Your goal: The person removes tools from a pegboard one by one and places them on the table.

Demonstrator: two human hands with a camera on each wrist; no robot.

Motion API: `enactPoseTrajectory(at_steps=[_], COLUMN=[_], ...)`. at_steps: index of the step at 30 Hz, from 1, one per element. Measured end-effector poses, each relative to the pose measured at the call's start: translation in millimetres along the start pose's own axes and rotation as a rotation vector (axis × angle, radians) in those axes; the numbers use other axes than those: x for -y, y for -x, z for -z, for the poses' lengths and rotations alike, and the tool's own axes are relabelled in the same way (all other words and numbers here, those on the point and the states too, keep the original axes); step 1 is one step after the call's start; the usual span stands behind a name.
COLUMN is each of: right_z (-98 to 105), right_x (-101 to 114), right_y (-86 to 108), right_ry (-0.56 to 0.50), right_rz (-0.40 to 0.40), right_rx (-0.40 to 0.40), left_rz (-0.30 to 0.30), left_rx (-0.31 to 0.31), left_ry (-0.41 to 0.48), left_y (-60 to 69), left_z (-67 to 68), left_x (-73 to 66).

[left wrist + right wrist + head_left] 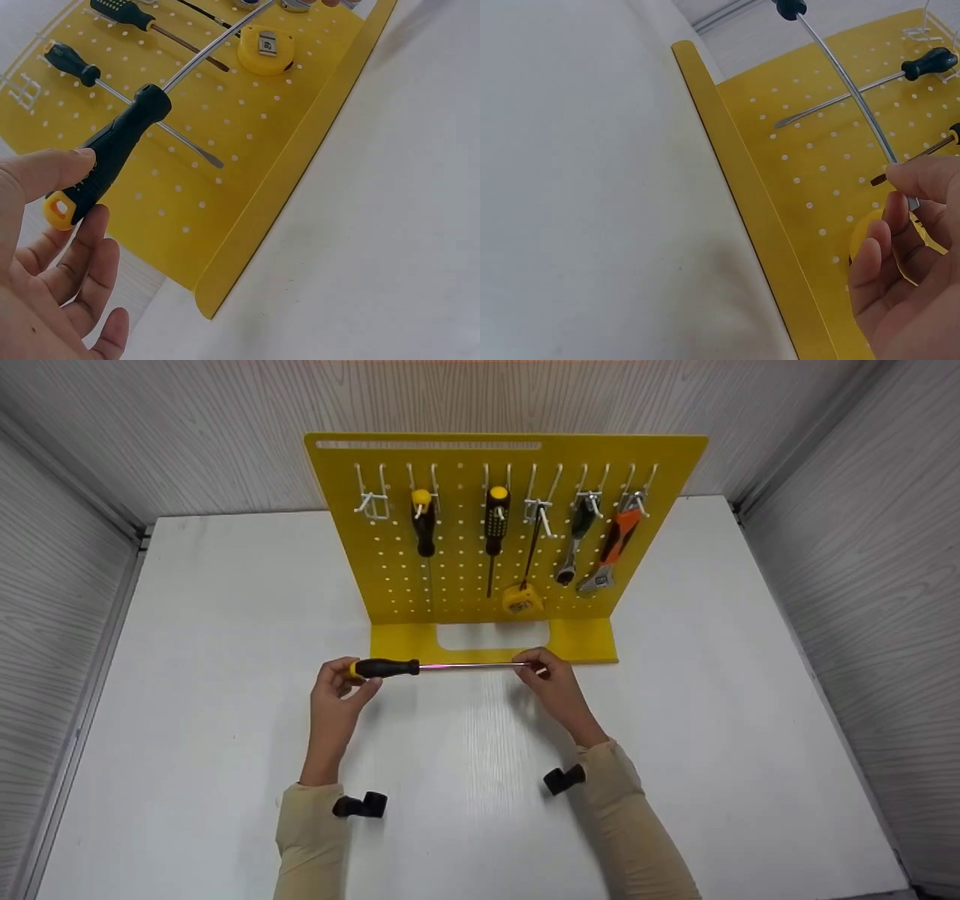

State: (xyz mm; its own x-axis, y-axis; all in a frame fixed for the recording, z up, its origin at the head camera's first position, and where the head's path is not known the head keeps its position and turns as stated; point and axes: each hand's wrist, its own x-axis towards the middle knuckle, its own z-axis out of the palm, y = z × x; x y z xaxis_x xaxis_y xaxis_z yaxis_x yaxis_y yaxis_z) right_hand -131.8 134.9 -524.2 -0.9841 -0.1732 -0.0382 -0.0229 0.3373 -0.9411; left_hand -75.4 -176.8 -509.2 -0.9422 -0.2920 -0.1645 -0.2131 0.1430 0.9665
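- A long screwdriver with a dark, rounded handle, a yellow end and a shiny metal shaft (386,668) lies level across the middle of the head view, handle to the left and tip to the right, between the person's two hands.
- The left hand (336,695), left of centre, pinches the yellow end of the handle; in the left wrist view its thumb lies on the handle.
- The right hand (553,684), right of centre, pinches the shaft near its tip between thumb and fingers; in the right wrist view the flat tip shows just past the fingertips.
- Behind them, at upper centre, a yellow perforated pegboard with a folded base (403,641) stands on a white worktop (225,660).
- Across its upper part, from left to right, come a bent white wire hook (375,508), a dark screwdriver with a yellow cap (424,529), a thicker screwdriver with a patterned dark handle (496,525), a yellow tape measure on a dark strap (523,598), a dark-handled metal ratchet (584,518) and an adjustable wrench with an orange and black grip (621,538).
- Beige sleeves (637,825) enter from the bottom edge.
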Motion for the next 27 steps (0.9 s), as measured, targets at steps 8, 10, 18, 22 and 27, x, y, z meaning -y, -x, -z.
enactPoseTrajectory(at_steps=[8, 10, 18, 22, 27], right_z=[-1, -2, -5, -7, -8], right_x=[-4, -4, -4, -5, -9], right_y=[0.9, 1.1, 3.5, 4.2, 3.7], right_ry=[0.073, 0.083, 0.135, 0.175, 0.216], right_rz=[-0.037, -0.064, -0.111, -0.093, -0.066], right_rx=[0.014, 0.018, 0.041, 0.049, 0.054], left_rz=[0.04, 0.044, 0.061, 0.08, 0.093], left_rx=[0.007, 0.006, -0.012, 0.004, 0.023], left_ry=[-0.047, -0.052, -0.084, -0.088, -0.099], left_y=[-2.0, -2.0, -1.5, -2.0, -3.4], left_z=[0.0, -0.2, -0.2, 1.0, 1.3], left_x=[10.4, 12.0, 18.1, 21.2, 26.5])
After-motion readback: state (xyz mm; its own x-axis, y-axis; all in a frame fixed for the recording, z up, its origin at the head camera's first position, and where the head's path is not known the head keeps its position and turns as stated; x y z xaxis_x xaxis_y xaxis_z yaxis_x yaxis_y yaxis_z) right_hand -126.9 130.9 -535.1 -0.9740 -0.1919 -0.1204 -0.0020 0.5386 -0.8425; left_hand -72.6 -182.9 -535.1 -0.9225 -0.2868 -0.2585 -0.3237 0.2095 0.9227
